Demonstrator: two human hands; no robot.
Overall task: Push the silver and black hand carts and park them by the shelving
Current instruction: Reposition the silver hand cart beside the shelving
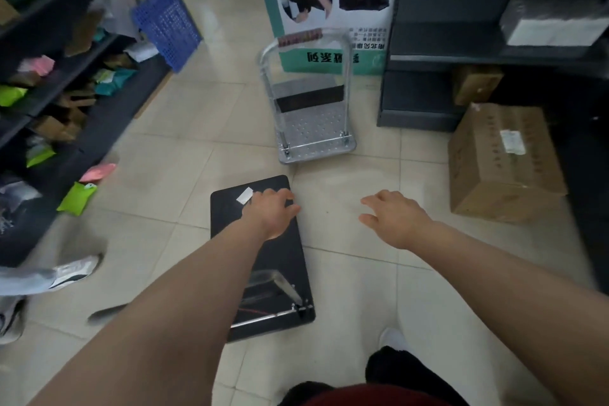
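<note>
The silver hand cart (316, 138) stands on the tiled floor ahead, its tall handle upright, close to the dark shelving (425, 89) on the right. The black hand cart (230, 208) lies nearer to me, its handle (280, 287) low at the near end. My left hand (270, 211) hovers over the black cart's far right corner, fingers curled and holding nothing. My right hand (392, 217) is out over bare floor to the right of that cart, fingers spread.
Packed dark shelves (62, 82) line the left, with a blue crate (168, 23) leaning at their far end. A cardboard box (504, 161) sits on the floor at right. A tall printed box (333, 3) stands behind the silver cart. Another person's shoe (75, 270) is at left.
</note>
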